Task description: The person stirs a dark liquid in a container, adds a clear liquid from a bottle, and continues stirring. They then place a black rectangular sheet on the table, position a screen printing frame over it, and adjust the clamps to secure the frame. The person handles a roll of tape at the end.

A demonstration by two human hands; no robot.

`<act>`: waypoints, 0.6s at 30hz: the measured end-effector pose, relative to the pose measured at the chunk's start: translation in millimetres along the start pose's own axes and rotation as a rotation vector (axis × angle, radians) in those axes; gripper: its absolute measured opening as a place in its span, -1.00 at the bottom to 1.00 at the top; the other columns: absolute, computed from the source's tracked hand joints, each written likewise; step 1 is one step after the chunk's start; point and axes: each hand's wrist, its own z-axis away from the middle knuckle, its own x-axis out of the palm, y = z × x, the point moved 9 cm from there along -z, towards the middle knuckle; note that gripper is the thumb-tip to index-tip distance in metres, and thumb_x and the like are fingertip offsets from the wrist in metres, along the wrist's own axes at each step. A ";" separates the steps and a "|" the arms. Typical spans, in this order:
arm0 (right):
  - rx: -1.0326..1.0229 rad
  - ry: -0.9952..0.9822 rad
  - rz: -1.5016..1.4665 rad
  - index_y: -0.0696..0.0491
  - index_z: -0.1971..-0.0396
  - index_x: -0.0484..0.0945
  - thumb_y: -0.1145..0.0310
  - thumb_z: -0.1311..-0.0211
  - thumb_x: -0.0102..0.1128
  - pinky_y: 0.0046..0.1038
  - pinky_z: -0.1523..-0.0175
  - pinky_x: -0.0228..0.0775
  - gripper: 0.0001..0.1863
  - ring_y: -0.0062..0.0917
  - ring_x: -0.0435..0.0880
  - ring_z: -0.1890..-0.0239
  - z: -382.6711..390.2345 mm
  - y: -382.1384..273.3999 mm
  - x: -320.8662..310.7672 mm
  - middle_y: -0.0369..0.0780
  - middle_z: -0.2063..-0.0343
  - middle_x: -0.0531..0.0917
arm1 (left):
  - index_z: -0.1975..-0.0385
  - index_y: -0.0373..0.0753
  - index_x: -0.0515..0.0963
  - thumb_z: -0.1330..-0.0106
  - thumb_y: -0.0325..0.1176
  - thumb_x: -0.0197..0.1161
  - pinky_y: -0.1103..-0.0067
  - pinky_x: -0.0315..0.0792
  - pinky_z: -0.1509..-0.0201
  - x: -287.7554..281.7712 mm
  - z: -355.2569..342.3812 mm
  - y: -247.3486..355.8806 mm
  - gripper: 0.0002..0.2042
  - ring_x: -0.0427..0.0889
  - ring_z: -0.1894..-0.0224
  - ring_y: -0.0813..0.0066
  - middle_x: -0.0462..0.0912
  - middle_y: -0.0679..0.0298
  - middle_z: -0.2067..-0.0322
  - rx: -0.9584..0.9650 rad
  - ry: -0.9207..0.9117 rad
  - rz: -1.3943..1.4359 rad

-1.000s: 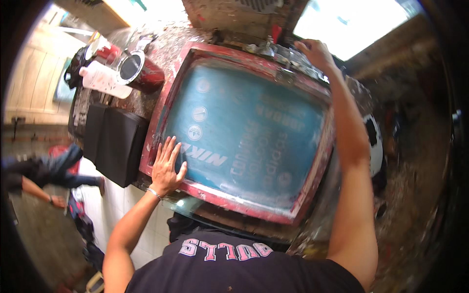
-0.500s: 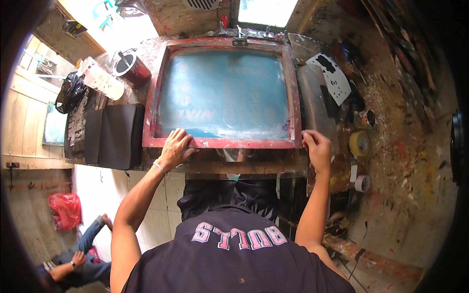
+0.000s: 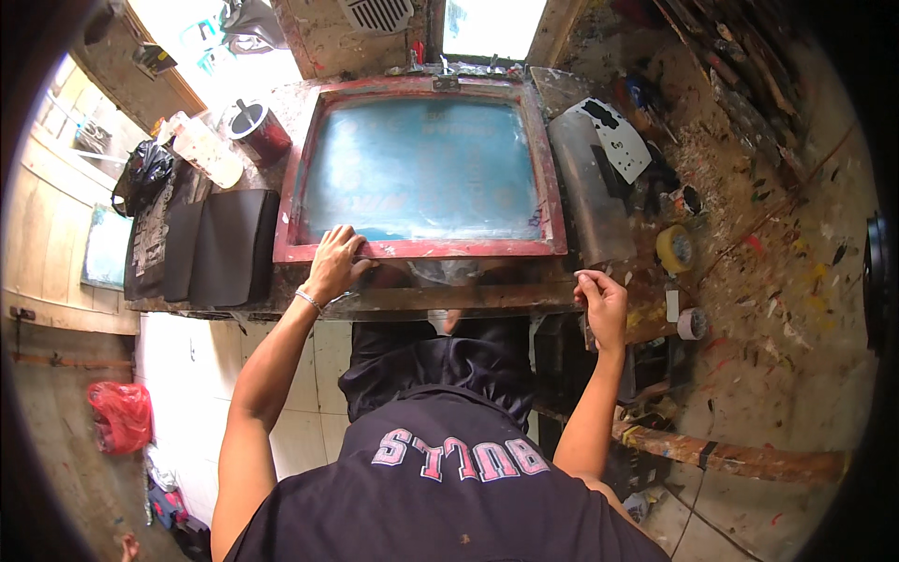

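A screen printing frame (image 3: 421, 250) with red-stained wooden rails and blue mesh lies on the worktable in front of me. Faint lettering and shapes show in the mesh. My left hand (image 3: 332, 267) has its fingers curled over the near rail, left of the middle, with the thumb pointing right. Off the frame's near right corner, my right hand (image 3: 602, 304) is raised with thumb and forefinger pinched together. Whatever may be between those fingertips is too small to make out. A metal hinge clamp (image 3: 446, 84) sits at the frame's far rail.
Left of the frame are a dark paint pot (image 3: 257, 140), a paint-smeared plastic container (image 3: 208, 155) and black flat pieces (image 3: 234, 248). To its right lie a white sheet with dark cutouts (image 3: 618, 140) and a yellow tape roll (image 3: 674, 249). A red plastic bag (image 3: 120, 417) hangs at lower left.
My right hand has drawn back from the frame's near right corner toward me. My left hand stays on the near rail. The view has shifted a little, and the person at lower left is mostly out of it.
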 end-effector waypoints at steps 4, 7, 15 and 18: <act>0.025 -0.012 0.015 0.19 0.19 0.70 0.37 -0.42 0.24 -0.62 0.28 0.44 -0.81 -0.73 0.57 0.43 -1.8 5.4 9.0 -0.35 0.46 0.66 | 0.13 -0.33 0.61 -0.10 -0.19 0.49 0.30 0.37 -0.13 -1.3 3.5 -6.0 -0.58 0.48 0.00 0.10 0.51 0.10 0.20 -0.015 0.004 0.001; 0.008 -0.011 0.029 0.19 0.20 0.70 0.38 -0.40 0.26 -0.61 0.28 0.45 -0.82 -0.74 0.58 0.42 -1.8 16.3 10.3 -0.35 0.45 0.67 | 0.14 -0.32 0.60 -0.09 -0.18 0.49 0.29 0.39 -0.10 -2.8 -1.5 -2.9 -0.57 0.49 0.03 0.08 0.52 0.11 0.22 -0.012 -0.002 0.005; 0.014 0.337 0.548 0.19 0.54 0.63 0.15 -0.34 0.34 -0.42 0.42 0.36 -0.60 -0.52 0.64 0.58 13.4 6.8 -38.6 -0.25 0.68 0.63 | 0.05 -0.31 0.65 -0.15 -0.42 0.51 0.38 0.47 0.16 -38.2 7.1 18.8 -0.65 0.60 0.26 0.27 0.61 0.15 0.27 -0.060 0.272 0.152; -0.118 0.550 0.385 0.14 0.18 0.65 0.37 -0.29 0.34 -0.36 0.17 0.50 -0.80 -0.43 0.71 0.29 8.9 18.0 -110.9 -0.13 0.35 0.72 | 0.30 -0.33 0.71 -0.21 -0.40 0.51 0.49 0.40 0.46 -19.7 24.1 53.3 -0.83 0.48 0.60 0.46 0.58 0.21 0.55 -0.162 0.325 0.206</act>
